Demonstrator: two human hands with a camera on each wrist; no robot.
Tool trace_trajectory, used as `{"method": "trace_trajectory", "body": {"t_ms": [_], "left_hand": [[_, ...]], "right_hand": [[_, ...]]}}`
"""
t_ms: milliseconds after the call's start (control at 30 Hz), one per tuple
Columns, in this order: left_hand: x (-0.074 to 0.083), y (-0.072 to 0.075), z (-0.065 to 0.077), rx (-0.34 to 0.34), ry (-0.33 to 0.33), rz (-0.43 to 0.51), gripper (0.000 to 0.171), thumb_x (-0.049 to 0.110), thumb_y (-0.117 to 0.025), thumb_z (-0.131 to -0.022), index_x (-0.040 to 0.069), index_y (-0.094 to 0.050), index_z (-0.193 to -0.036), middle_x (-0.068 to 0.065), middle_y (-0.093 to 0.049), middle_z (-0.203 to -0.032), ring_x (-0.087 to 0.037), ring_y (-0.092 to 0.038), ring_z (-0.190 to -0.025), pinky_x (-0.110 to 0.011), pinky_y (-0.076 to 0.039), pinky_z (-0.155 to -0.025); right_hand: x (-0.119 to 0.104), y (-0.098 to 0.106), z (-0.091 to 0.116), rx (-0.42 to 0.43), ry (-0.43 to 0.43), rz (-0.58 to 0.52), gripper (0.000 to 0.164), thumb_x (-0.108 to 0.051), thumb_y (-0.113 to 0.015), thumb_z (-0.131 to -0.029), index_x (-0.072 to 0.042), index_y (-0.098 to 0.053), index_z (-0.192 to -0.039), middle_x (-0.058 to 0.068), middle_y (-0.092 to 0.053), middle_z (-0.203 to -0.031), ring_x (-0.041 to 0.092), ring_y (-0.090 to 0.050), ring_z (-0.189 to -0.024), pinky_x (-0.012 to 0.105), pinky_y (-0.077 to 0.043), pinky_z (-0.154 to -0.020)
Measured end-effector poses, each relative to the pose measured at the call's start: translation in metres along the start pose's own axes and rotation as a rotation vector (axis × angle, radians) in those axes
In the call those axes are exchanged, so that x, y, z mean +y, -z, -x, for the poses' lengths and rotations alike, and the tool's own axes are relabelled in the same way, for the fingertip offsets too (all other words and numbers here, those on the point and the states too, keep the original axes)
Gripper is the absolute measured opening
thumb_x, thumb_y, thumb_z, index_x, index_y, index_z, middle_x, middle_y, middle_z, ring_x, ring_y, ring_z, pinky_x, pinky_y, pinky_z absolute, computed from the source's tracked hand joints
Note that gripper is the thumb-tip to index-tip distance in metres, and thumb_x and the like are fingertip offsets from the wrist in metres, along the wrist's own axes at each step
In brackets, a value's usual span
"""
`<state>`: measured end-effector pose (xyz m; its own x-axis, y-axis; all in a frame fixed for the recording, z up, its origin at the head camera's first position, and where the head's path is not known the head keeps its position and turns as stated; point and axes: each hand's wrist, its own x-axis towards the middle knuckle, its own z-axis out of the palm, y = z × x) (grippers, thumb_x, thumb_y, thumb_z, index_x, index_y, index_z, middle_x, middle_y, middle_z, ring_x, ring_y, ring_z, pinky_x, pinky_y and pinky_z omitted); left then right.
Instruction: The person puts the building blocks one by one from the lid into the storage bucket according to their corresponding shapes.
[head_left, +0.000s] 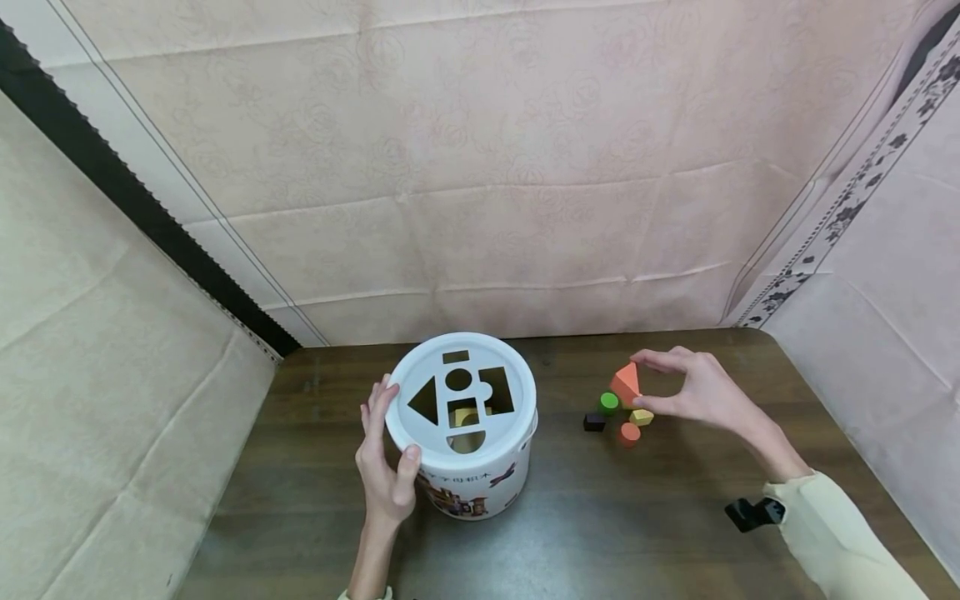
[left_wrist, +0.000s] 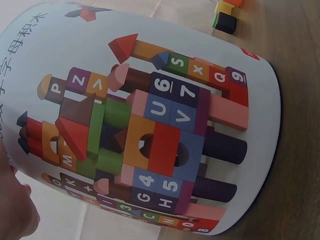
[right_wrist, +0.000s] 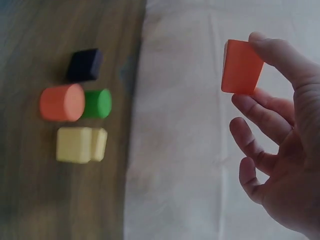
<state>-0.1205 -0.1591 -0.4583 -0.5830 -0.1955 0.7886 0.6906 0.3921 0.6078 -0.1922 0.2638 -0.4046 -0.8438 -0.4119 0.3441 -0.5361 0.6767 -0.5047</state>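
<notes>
A white bucket (head_left: pixel 510 475) with a light blue lid (head_left: pixel 420 360) stands upright on the table. My left hand (head_left: pixel 386 471) grips the lid's left edge, thumb at the front rim and fingers along the far side. Variously shaped holes pierce the lid, including a triangle, a circle and a rectangle, and something yellow shows inside. To the right, my right hand (head_left: pixel 697 387) pinches an orange triangular block (head_left: pixel 626 383) between thumb and fingertips, above several small blocks. In the right wrist view the orange block's (right_wrist: pixel 242 67) flat side faces the camera, with the lower fingers loosely curled.
Below the right hand sit a green cylinder (head_left: pixel 608 403), a black block (head_left: pixel 594 423), an orange cylinder (head_left: pixel 629 434) and two yellow blocks (right_wrist: pixel 74 145), close together on the brown wooden table (head_left: pixel 300 517). Pale cloth (head_left: pixel 525 208) hangs along the table's back edge and both sides.
</notes>
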Motion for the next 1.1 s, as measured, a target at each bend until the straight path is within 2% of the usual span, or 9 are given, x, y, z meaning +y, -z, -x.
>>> {"method": "trace_trajectory", "body": {"t_ms": [200,400,633,867,1100], "left_hand": [[0.000,0.001,0.000,0.000,-0.001,0.004,0.066,0.040,-0.057,-0.088,-0.004,-0.055,-0.138,-0.022,-0.052,-0.143,-0.044,-0.038,-0.138,-0.071,-0.008,-0.108],[0.000,0.001,0.000,0.001,-0.002,0.011,0.067,0.040,-0.057,-0.088,-0.004,-0.055,-0.138,-0.022,-0.052,-0.143,-0.048,-0.038,-0.137,-0.071,-0.008,-0.108],[-0.002,0.001,0.001,0.002,-0.007,0.012,0.067,0.041,-0.058,-0.088,-0.005,-0.055,-0.138,-0.022,-0.052,-0.143,-0.045,-0.038,-0.137,-0.072,-0.008,-0.108],[-0.002,0.003,0.001,0.007,-0.008,0.008,0.067,0.040,-0.058,-0.087,-0.004,-0.055,-0.138,-0.022,-0.053,-0.143,-0.042,-0.039,-0.138,-0.074,-0.009,-0.107],[-0.001,0.002,0.001,0.000,-0.011,0.007,0.067,0.040,-0.058,-0.088,-0.005,-0.055,-0.138,-0.022,-0.053,-0.142,-0.042,-0.039,-0.138,-0.073,-0.009,-0.107]], "right_hand": [[-0.023,0.008,-0.008,0.001,-0.002,-0.058,0.058,-0.029,-0.090,-0.073,-0.014,-0.070,-0.125,-0.006,-0.068,-0.112,0.017,-0.066,-0.102,0.036,-0.051,-0.083],[-0.050,0.013,-0.018,0.021,0.096,-0.106,0.057,-0.023,-0.091,-0.072,-0.014,-0.071,-0.124,-0.008,-0.069,-0.112,0.014,-0.066,-0.102,0.036,-0.050,-0.085],[-0.075,0.013,-0.029,0.016,0.135,-0.166,0.058,-0.021,-0.092,-0.070,-0.017,-0.071,-0.124,-0.009,-0.067,-0.110,0.016,-0.066,-0.104,0.035,-0.047,-0.087],[-0.100,0.003,-0.045,0.042,0.219,-0.180,0.059,-0.022,-0.092,-0.066,-0.014,-0.072,-0.122,-0.008,-0.067,-0.106,0.016,-0.061,-0.096,0.042,-0.041,-0.080],[-0.128,-0.016,-0.060,-0.003,0.237,-0.179,0.059,-0.028,-0.091,-0.069,-0.013,-0.072,-0.123,-0.008,-0.064,-0.102,0.015,-0.053,-0.094,0.044,-0.036,-0.080]]}}
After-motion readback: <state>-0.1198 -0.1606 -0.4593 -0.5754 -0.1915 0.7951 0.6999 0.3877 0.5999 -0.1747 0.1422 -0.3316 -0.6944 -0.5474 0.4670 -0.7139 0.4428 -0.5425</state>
